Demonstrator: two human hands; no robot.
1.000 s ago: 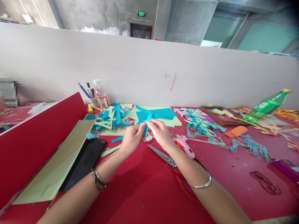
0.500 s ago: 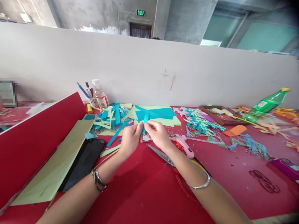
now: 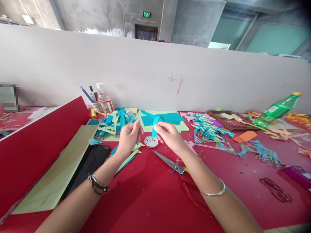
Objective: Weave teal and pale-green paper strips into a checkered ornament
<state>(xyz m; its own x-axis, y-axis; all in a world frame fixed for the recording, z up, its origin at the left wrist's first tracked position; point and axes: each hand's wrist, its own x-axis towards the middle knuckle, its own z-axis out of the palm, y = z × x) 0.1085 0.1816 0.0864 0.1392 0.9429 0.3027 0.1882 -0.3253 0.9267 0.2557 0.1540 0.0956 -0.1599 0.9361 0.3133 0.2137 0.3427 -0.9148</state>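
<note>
Between the thumb and fingers of my right hand is a blue paper strip, bent over in a curve. My left hand is apart from it, just to the left, with thumb and fingers closed together and nothing visible in them. Under the strip, a small round white dish with dark specks lies on the red table. Scissors with red handles lie by my right forearm, which partly covers them. Behind my hands are blue paper sheets over pale green sheets.
Cut paper strips are heaped left of the sheets. A black phone lies beside a red divider. Woven pieces with tassels, a pink glue gun and a tilted green bottle are to the right.
My left hand has let go of the blue strip and moved left. My right hand has shifted slightly right with the strip, which now curves over. The round dish shows more.
</note>
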